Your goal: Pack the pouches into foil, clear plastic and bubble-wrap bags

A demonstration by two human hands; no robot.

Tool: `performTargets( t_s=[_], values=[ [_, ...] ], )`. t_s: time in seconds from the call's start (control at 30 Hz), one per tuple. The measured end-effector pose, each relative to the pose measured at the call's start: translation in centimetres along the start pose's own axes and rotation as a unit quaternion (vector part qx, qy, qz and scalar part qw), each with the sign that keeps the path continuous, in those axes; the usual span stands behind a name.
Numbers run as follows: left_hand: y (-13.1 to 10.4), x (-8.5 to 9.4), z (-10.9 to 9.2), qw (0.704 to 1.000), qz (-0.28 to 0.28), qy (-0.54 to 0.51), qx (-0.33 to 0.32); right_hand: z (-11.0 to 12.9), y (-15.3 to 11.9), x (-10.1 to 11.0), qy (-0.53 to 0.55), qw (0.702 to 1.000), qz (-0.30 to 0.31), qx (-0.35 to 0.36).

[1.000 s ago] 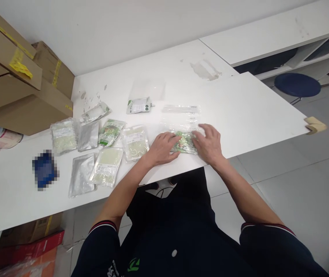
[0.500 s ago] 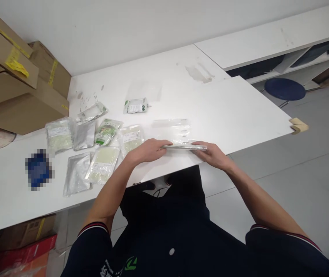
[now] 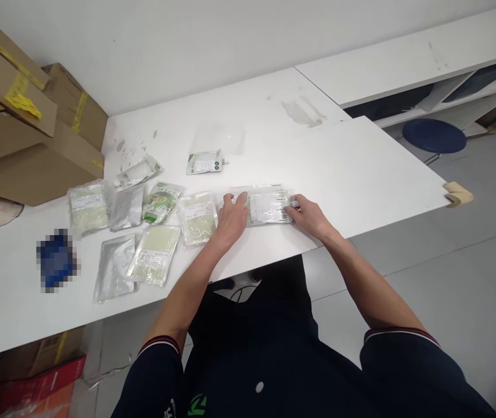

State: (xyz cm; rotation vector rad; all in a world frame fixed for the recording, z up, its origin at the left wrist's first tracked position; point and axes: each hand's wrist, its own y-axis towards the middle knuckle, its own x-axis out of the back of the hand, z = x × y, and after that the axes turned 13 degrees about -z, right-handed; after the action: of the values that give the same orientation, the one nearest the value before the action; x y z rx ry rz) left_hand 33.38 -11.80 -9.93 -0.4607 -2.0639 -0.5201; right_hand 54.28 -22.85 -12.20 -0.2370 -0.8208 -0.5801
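A flat white-and-green pouch (image 3: 269, 208) with printed text lies near the front edge of the table. Clear plastic with small print shows along its far side; whether the pouch is inside this bag or on it, I cannot tell. My left hand (image 3: 232, 219) rests at the pouch's left end, thumb and index finger apart. At the right end, my right hand (image 3: 311, 217) is closed on the pouch's edge between thumb and fingers. Just left of my left hand is a pale green labelled packet (image 3: 198, 217) in clear wrap.
Several packets lie to the left, including a green printed pouch (image 3: 163, 202) and a silver pouch (image 3: 115, 270). A spouted pouch (image 3: 205, 162) lies farther back beside a clear bag (image 3: 219, 136). Cardboard boxes (image 3: 74, 130) stand at the left; a blue stool (image 3: 434, 136) is at the right.
The pouch, held edge-on between both hands before, now lies flat on the table. My left hand has turned with its fingers pointing away, and my right hand has shifted slightly up.
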Motion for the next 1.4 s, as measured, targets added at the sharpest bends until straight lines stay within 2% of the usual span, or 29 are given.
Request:
performTargets(
  t_s=[0.2,0.3,0.53,0.67,0.73,0.8,0.83,0.9,0.97,1.07,1.17,1.27,1.33,1.4],
  values=[
    [0.3,-1.3,1.2,0.993,-0.049,-0.106,-0.006,0.3,0.4,-0.4,-0.007,1.000,-0.019,0.002],
    [0.7,-1.6,1.5,0.991,-0.066,-0.118,-0.018,0.4,0.5,-0.5,0.000,0.999,-0.038,-0.007],
    [1.0,-2.0,0.6,0.997,-0.034,0.000,-0.068,0.6,0.9,-1.2,-0.023,0.997,-0.079,0.005],
    [1.4,-2.8,0.8,0.993,-0.012,0.078,-0.092,2.1,1.0,-1.4,-0.133,0.987,-0.094,-0.012],
    [1.6,-3.0,1.2,0.991,0.000,0.094,-0.093,2.9,1.7,-1.5,-0.175,0.974,-0.143,0.027],
    [1.8,-3.2,1.5,0.990,0.002,0.103,-0.096,3.5,3.1,-1.7,-0.175,0.964,-0.162,0.117],
    [1.9,-3.2,1.6,0.989,0.005,0.107,-0.099,3.9,4.1,-1.8,-0.169,0.963,-0.137,0.161],
    [2.1,-3.2,1.7,0.987,0.007,0.115,-0.108,4.5,6.4,-2.0,-0.162,0.965,-0.033,0.205],
    [2.0,-3.1,1.6,0.985,-0.008,0.125,-0.119,4.8,8.4,-2.1,-0.155,0.969,0.064,0.182],
    [1.1,-2.5,1.1,0.985,-0.072,0.124,-0.099,4.6,9.5,-1.5,-0.132,0.977,0.132,0.102],
    [-0.2,-1.6,0.8,0.995,-0.090,0.052,-0.003,3.2,8.1,-0.5,-0.050,0.989,0.125,0.056],
    [-0.8,-1.2,0.8,0.989,-0.057,-0.103,0.087,1.9,5.4,-0.1,0.136,0.987,0.083,0.011],
    [-0.4,-1.4,0.9,0.963,-0.042,-0.244,0.105,1.6,3.7,-0.7,0.253,0.965,0.065,-0.015],
    [0.4,-2.1,1.0,0.922,-0.034,-0.372,0.100,1.9,2.3,-1.5,0.312,0.948,0.052,-0.030]
  ],
)
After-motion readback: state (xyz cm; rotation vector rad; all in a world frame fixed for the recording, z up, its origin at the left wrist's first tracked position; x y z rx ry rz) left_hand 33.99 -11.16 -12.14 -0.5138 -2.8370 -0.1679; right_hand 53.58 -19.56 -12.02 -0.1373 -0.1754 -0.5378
